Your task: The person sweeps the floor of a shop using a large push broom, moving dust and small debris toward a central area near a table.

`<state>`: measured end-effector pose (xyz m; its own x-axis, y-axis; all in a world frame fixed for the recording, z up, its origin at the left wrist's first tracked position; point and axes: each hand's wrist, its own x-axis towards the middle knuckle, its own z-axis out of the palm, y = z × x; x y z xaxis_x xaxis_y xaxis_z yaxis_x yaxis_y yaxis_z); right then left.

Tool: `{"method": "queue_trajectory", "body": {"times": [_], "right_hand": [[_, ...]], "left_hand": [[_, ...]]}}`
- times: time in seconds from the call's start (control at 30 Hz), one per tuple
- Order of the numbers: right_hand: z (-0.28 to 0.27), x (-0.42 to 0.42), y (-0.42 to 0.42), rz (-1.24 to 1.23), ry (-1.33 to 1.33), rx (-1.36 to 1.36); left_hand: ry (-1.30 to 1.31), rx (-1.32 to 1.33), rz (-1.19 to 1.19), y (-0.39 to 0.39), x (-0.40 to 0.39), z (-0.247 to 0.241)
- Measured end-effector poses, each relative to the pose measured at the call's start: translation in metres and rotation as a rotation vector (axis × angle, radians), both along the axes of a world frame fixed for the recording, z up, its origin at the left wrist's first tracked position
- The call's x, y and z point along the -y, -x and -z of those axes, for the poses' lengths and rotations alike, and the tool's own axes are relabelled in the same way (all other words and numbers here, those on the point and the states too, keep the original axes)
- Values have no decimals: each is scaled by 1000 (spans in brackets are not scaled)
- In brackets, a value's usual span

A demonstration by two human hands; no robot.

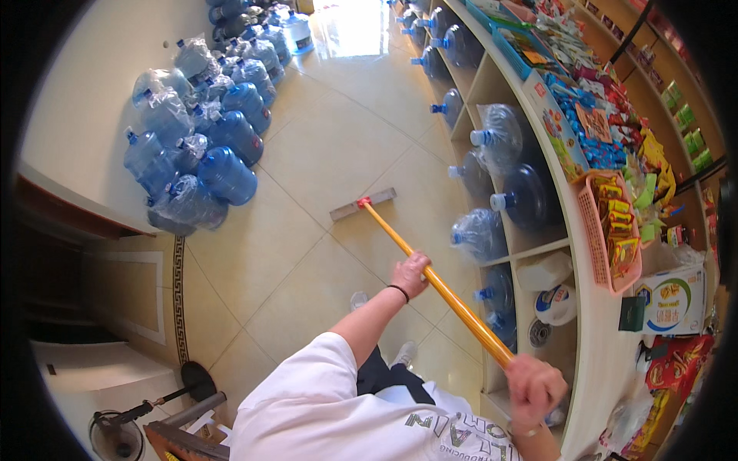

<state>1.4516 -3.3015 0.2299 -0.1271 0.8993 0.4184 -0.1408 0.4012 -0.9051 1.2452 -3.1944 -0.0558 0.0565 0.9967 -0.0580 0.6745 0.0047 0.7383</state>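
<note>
A wide flat-headed floor mop point(363, 204) rests on the tiled floor, with a grey head and a red joint. Its long yellow handle runs down to the right across the front of my body. My left hand point(410, 275), with a dark band at the wrist, is closed around the middle of the handle. Near the handle's upper end, my right hand point(533, 386) grips it, close to the counter edge. My shoes show on the floor below the handle. Whether the mop head is wet cannot be told.
Many blue water-cooler bottles point(228, 176) stand in a cluster along the left wall. More bottles point(526, 196) lie in the shelf compartments at right, necks towards the aisle. Above them, a counter point(599, 328) holds a pink basket point(585, 216) and packaged snacks. A bin point(118, 441) stands at lower left.
</note>
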Motion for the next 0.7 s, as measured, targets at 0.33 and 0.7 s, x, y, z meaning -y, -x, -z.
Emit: {"method": "queue_trajectory", "body": {"times": [0.33, 0.7], "right_hand": [[-108, 107, -125, 169, -21, -189], [22, -23, -44, 119, -52, 239]], "left_hand": [[60, 317, 377, -169, 128, -63], [184, -48, -52, -66, -81, 14]]}}
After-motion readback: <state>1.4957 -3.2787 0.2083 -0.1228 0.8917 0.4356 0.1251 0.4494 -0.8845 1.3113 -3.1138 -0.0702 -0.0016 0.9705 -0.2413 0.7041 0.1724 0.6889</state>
